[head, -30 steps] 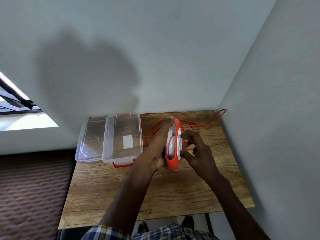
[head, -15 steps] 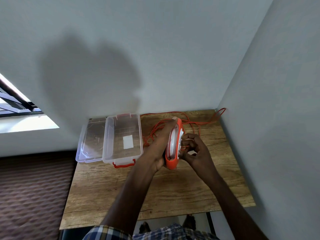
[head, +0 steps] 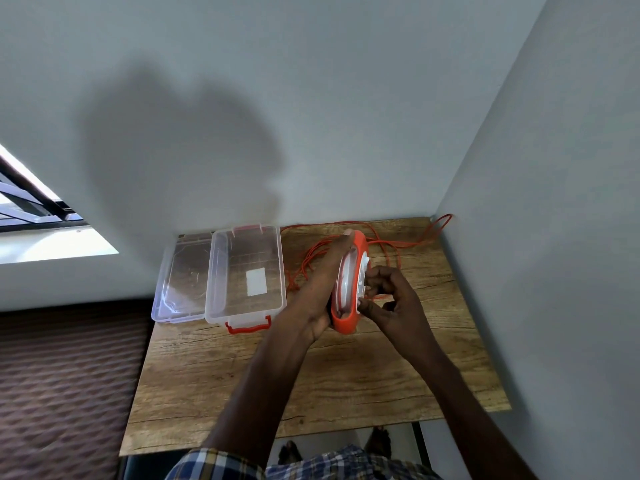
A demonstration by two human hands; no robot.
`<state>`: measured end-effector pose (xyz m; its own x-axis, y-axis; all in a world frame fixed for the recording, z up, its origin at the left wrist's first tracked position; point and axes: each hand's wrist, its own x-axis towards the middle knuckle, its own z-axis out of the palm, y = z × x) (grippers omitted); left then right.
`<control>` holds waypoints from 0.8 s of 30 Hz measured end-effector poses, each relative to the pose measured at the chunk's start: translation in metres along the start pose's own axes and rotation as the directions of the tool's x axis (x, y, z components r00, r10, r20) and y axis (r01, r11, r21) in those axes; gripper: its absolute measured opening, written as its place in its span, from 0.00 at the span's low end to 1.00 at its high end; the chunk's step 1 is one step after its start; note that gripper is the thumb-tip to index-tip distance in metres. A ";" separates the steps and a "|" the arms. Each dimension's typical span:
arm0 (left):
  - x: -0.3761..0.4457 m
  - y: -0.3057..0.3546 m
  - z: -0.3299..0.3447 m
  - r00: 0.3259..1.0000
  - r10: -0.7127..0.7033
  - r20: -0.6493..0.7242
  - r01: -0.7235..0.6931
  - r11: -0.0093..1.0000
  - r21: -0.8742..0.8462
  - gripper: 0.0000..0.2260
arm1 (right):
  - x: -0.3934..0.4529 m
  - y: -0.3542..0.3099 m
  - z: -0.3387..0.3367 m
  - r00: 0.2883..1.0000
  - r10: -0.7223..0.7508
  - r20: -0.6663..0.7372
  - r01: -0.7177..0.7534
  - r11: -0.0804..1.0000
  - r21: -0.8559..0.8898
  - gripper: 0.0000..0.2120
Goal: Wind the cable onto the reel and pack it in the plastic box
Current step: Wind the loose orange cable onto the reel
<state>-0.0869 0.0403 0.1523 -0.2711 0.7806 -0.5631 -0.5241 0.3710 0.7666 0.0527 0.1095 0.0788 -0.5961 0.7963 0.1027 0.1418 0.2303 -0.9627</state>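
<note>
The reel (head: 347,289), an orange-rimmed disc with a white face, is held on edge just above the table (head: 311,382), right of frame centre. The left hand (head: 320,289) lies flat along its far side, fingers (head: 341,242) pressed together and reaching up to the rim. The right hand (head: 393,303) works at the white face, its fingers (head: 372,275) curled and pinching at what appears to be a winding knob or the cable; the exact contact is too small to tell.

Most of the cable (head: 384,242) lies loose in orange loops on the table behind the reel, one loop reaching the wall corner at upper right. Winding is judged to be at an early stage.

The plastic box (head: 221,271) stands open at centre left, apart from the reel, with its lid (head: 180,278) touching it on the left.

Handling assessment: the reel looks light, rigid and smooth-sided, so a firm palm-and-rim hold suits it. The cable looks thin, limp and liable to tangle or snag; guiding it through the fingers near the rim would be advisable.
</note>
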 end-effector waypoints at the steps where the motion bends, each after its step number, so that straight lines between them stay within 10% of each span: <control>1: 0.000 0.000 0.000 1.000 -0.002 -0.007 0.002 1.000 0.003 0.46 | -0.001 0.000 0.000 1.000 0.000 -0.004 -0.001 1.000 -0.007 0.25; 7: 0.000 0.002 0.000 0.998 -0.022 -0.054 0.019 0.998 -0.054 0.46 | 0.005 -0.005 -0.004 0.996 0.072 -0.055 -0.075 0.995 -0.067 0.25; 14: 0.000 0.001 0.004 0.998 -0.040 -0.047 0.037 0.997 -0.067 0.41 | 0.010 -0.028 0.011 0.927 0.355 -0.118 -0.319 0.915 0.248 0.10; 21: 0.004 0.002 -0.006 0.995 -0.096 -0.015 0.094 0.990 -0.110 0.26 | 0.007 -0.011 -0.002 0.994 -0.101 -0.031 0.092 0.970 -0.225 0.07; 24: 0.004 0.004 -0.013 0.988 -0.147 -0.043 0.139 0.979 -0.148 0.35 | 0.008 -0.001 -0.010 0.976 -0.180 0.122 0.206 0.944 -0.256 0.13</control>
<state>-0.1008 0.0386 0.1492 -0.2253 0.6954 -0.6824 -0.6704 0.3976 0.6265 0.0557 0.1211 0.0834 -0.7040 0.6674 0.2430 0.2135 0.5251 -0.8238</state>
